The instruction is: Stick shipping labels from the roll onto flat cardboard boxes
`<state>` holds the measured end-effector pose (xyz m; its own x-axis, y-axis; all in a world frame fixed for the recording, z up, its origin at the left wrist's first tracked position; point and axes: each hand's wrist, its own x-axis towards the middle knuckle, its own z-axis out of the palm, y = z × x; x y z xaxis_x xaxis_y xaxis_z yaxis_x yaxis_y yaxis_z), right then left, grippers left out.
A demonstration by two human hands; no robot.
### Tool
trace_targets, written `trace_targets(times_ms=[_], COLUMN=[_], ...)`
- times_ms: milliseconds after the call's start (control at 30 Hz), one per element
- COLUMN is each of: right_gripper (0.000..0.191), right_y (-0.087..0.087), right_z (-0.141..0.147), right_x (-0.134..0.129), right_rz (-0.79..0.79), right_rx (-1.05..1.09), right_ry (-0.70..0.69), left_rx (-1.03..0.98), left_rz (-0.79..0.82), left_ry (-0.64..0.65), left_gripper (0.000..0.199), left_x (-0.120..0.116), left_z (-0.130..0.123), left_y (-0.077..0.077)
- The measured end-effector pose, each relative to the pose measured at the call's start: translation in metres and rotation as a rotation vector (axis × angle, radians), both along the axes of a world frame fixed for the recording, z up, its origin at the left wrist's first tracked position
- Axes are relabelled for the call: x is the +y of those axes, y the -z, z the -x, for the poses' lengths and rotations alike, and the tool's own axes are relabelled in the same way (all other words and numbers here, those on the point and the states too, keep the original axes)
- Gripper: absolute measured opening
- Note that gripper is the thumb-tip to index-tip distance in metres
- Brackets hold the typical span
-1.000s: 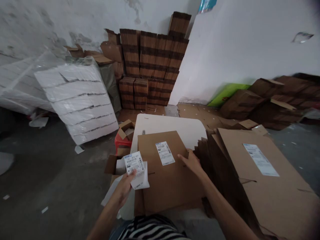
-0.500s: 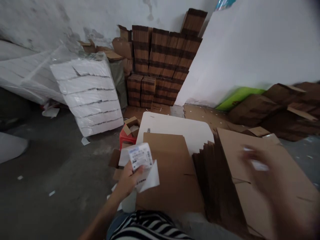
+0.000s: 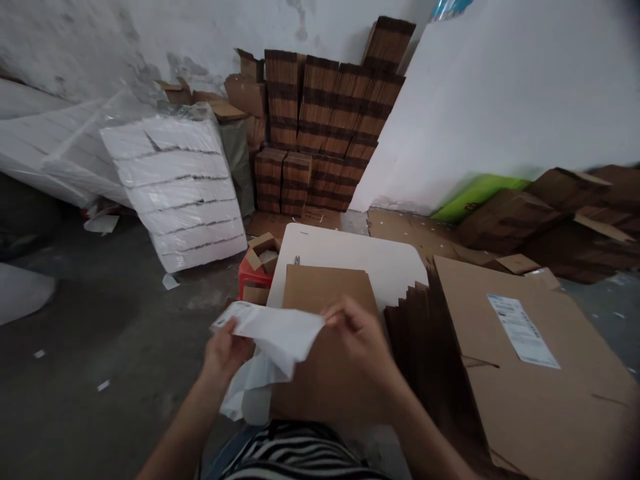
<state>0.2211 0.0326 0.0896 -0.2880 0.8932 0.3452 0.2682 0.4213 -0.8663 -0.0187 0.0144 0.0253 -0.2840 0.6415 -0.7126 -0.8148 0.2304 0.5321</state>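
Observation:
Above the near cardboard sheet, my left hand (image 3: 225, 353) grips one end of a white label sheet (image 3: 277, 330), its thumb on top. At the other end my right hand (image 3: 357, 337) is closed on the sheet's corner, a little smeared by motion. The sheet stretches between both hands, its lower part hanging loose and curling. Beneath lies a flat brown cardboard carton (image 3: 345, 387) on the white table (image 3: 350, 250). To the right, a printed shipping label (image 3: 523, 330) lies flat on another folded carton (image 3: 560, 400).
Several folded cartons (image 3: 420, 353) stand in a row right of the table. A red stool (image 3: 247, 273) with a small open box (image 3: 265, 252) is at its left. Bundled cartons (image 3: 325, 100) are piled against the wall, beside a plastic-wrapped white stack (image 3: 180, 193).
My right hand has moved left from the right-hand carton, where a label now lies. It has taken hold of the sheet, which my left hand has turned and shifted slightly left.

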Motion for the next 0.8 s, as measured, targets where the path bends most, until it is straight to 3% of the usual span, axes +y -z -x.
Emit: trace_targets(times_ms=[67, 133, 233, 367, 500, 600, 700, 800], right_gripper=[0.019, 0.021, 0.018, 0.035, 0.05, 0.061, 0.052, 0.039], right_y=[0.007, 0.025, 0.06, 0.085, 0.084, 0.072, 0.058, 0.049], right_z=[-0.021, -0.034, -0.027, 0.006, 0.037, 0.053, 0.063, 0.071], right_x=[0.034, 0.063, 0.081, 0.064, 0.041, 0.029, 0.024, 0.02], right_rz=[0.009, 0.021, 0.087, 0.108, 0.082, -0.134, -0.418, -0.505], right_rx=[0.119, 0.127, 0.048, -0.014, -0.068, -0.159, -0.281, -0.287], right_ry=[0.196, 0.3, 0.201, -0.014, -0.185, -0.234, -0.267, -0.243], left_rx=[0.107, 0.167, 0.173, 0.165, 0.162, 0.15, 0.116, 0.098], left_rz=[-0.001, -0.022, -0.085, -0.21, -0.263, -0.241, -0.262, -0.267], left_ry=[-0.144, -0.191, -0.112, 0.002, 0.077, 0.141, 0.206, 0.203], left_gripper=[0.032, 0.033, 0.03, 0.024, 0.029, 0.033, 0.036, 0.036], left_x=[0.0, -0.001, -0.002, -0.002, -0.001, 0.001, 0.002, 0.003], left_z=[0.025, 0.04, 0.037, 0.01, 0.0, 0.006, 0.014, 0.019], left_y=[0.014, 0.02, 0.012, -0.019, -0.055, -0.077, -0.09, -0.097])
